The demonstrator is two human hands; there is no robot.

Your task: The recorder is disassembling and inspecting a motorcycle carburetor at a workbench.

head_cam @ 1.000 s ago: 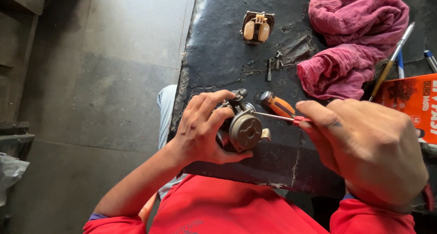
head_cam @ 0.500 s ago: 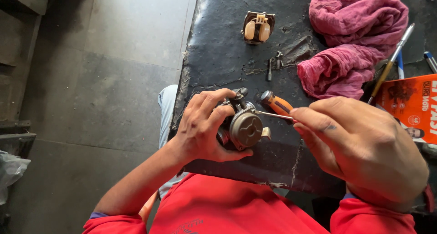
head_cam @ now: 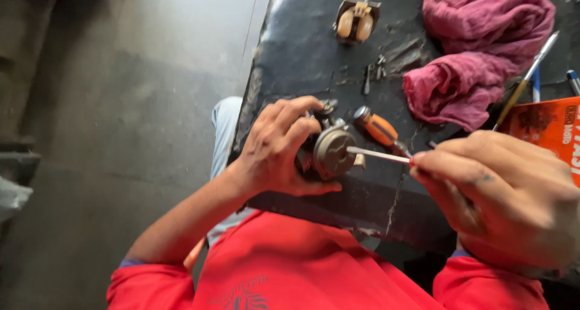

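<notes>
My left hand (head_cam: 275,147) grips a small round grey metal part (head_cam: 332,153) at the near edge of a black workbench (head_cam: 302,50). My right hand (head_cam: 507,195) pinches a thin screwdriver (head_cam: 377,155) by its red handle end, and the metal shaft's tip touches the round face of the part. An orange-handled screwdriver (head_cam: 377,127) lies on the bench just behind the part.
A crumpled maroon cloth (head_cam: 477,50) lies at the back right. A small tan and dark component (head_cam: 356,20) sits at the back, loose screws (head_cam: 373,73) nearby. An orange box (head_cam: 547,129) and a pen-like tool (head_cam: 525,80) are at the right. Grey concrete floor (head_cam: 121,105) lies left.
My right hand has shifted slightly and the thin screwdriver's tip has moved onto the face of the grey part. My left hand keeps its grip.
</notes>
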